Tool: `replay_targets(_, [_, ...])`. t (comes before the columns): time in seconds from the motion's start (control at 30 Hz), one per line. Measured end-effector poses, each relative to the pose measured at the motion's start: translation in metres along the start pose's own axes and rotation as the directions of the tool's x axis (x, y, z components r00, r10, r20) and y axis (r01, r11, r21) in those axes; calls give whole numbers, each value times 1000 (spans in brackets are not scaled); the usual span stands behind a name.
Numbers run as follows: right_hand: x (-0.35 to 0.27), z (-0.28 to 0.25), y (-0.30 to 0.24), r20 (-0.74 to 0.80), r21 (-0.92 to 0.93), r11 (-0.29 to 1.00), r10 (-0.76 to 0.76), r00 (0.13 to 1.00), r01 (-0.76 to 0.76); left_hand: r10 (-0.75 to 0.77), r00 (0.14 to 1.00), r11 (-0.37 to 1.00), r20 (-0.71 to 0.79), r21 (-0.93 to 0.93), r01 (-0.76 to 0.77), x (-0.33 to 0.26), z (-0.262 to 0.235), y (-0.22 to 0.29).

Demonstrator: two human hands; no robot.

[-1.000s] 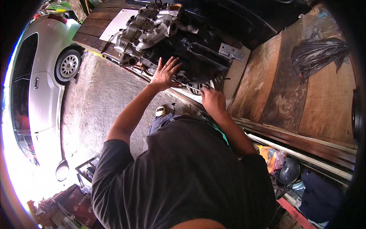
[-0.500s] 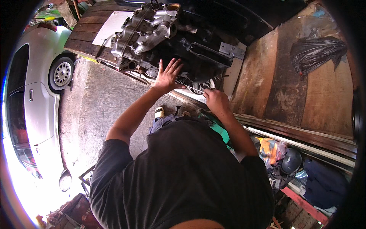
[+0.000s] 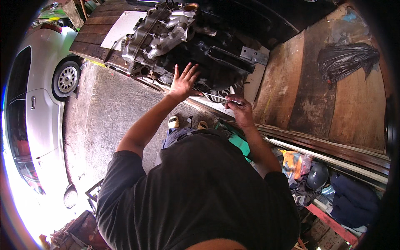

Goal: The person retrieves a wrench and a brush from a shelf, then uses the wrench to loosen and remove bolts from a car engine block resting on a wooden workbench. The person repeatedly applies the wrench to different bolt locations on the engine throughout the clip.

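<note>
A dark engine (image 3: 187, 58) with silvery cast-metal parts lies on its side on the bench. My left hand (image 3: 182, 85) rests against its near side with fingers spread, the thumb reaching toward the end of a slim metal wrench (image 3: 214, 96). This wrench runs almost level along the engine's lower edge, beside a round ribbed part (image 3: 221, 94). At its other end, my right hand (image 3: 240, 110) grips it with bent fingers, palm turned partly up. What the far end of the wrench sits on is too small to make out.
Wooden planks (image 3: 314, 91) spread out on the right, with a black plastic bag (image 3: 348, 60) on them. A silver car (image 3: 43, 100) stands at the left beside the concrete floor (image 3: 110, 112). Cloths and a dark round object (image 3: 318, 176) lie at the lower right.
My right hand has turned over from back-up to palm partly up and shifted slightly right, baring more of the wrench. The left hand stays in place.
</note>
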State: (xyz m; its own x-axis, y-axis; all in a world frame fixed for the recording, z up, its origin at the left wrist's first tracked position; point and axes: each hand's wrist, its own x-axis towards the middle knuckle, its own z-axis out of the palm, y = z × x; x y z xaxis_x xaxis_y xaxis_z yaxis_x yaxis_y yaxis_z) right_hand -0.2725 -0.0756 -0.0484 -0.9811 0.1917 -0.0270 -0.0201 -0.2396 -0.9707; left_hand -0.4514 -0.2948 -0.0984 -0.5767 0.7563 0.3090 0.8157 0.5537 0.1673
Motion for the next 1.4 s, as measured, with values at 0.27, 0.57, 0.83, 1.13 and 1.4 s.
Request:
replay_targets(0.27, [56, 24, -31, 135, -711, 687, -72, 988, 148, -31, 998, 999, 56, -7, 32, 1, -12, 1])
replay_targets(0.57, [102, 100, -64, 431, -859, 241, -136, 892, 452, 25, 997, 977, 79, -213, -8, -24, -78, -50])
replay_targets(0.83, [146, 159, -52, 475, -878, 52, 198, 857, 475, -48, 998, 960, 28, -274, 54, -36, -104, -85])
replay_targets(1.13, [116, 139, -80, 453, -862, 291, 73, 889, 415, 15, 1000, 951, 1, -309, -14, -38, -88, -99])
replay_targets(1.4, [42, 51, -62, 244, -780, 587, -36, 969, 218, 76, 997, 935, 15, -349, -66, -27, -79, -87])
